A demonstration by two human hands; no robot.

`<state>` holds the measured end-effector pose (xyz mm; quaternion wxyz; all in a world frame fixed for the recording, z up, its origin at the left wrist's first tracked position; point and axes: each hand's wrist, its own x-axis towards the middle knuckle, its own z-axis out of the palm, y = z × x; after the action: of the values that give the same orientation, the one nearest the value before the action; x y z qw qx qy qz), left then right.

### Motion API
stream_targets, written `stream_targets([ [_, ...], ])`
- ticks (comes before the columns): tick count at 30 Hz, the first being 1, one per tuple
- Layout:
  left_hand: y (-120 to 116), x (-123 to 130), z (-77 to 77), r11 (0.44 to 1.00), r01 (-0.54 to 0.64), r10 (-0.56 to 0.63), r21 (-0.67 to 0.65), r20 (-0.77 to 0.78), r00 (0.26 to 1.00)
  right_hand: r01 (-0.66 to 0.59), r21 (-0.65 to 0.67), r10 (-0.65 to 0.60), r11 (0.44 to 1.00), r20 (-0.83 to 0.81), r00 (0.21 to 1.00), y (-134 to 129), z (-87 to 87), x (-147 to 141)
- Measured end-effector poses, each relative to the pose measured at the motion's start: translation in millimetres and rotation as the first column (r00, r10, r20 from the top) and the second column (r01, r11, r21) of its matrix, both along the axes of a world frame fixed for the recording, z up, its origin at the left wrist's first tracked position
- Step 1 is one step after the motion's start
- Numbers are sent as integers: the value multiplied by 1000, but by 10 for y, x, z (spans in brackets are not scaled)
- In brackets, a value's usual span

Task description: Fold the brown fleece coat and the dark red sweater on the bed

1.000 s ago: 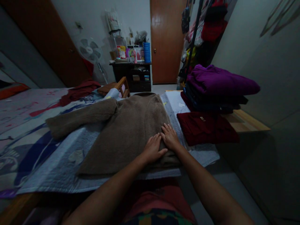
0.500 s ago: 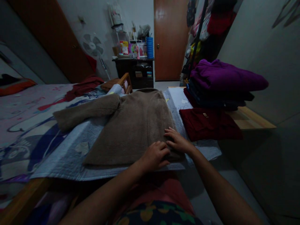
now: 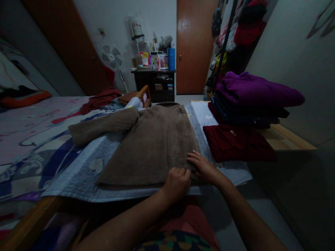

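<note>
A brown fuzzy coat lies spread on a pale blue quilted cloth, with one sleeve stretched to the left and its right side folded inward. At the coat's lower right edge, my left hand has its fingers curled closed on the fabric. My right hand rests just to the right, palm down with fingers spread over the coat's right edge.
Right of the coat lie a folded dark red garment and a stack topped by a purple garment. A patterned bed is at the left. A wooden rail runs at lower left.
My left hand has curled its fingers closed at the coat's lower edge. My right hand stays flat beside it. The whole view has shifted slightly, moving things right and down.
</note>
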<state>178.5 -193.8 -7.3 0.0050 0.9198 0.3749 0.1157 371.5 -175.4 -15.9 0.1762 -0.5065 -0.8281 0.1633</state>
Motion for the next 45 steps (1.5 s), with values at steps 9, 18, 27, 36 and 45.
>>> stream_targets([
  [9, 7, 5, -58, 999, 24, -23, 28, -34, 999, 76, 93, -75, 993, -19, 997, -15, -39, -99],
  [18, 64, -148, 138, 976, 113, -118, 184, 14, 993, 197, 116, -175, 973, -177, 969, 62, 183, -32],
  [27, 66, -244, -45, 987, 147, -146, 61, -15, 989, 186, 157, -158, 970, -173, 972, -81, -12, -159],
  [36, 377, -403, 278, 993, 91, -54, -81, 372, 927, 300, 71, -275, 951, -247, 929, 27, 251, -182],
  [45, 1049, -181, 775, 969, -150, 245, -199, 650, 720, 529, 120, -345, 840, -635, 692, 319, 762, -110],
])
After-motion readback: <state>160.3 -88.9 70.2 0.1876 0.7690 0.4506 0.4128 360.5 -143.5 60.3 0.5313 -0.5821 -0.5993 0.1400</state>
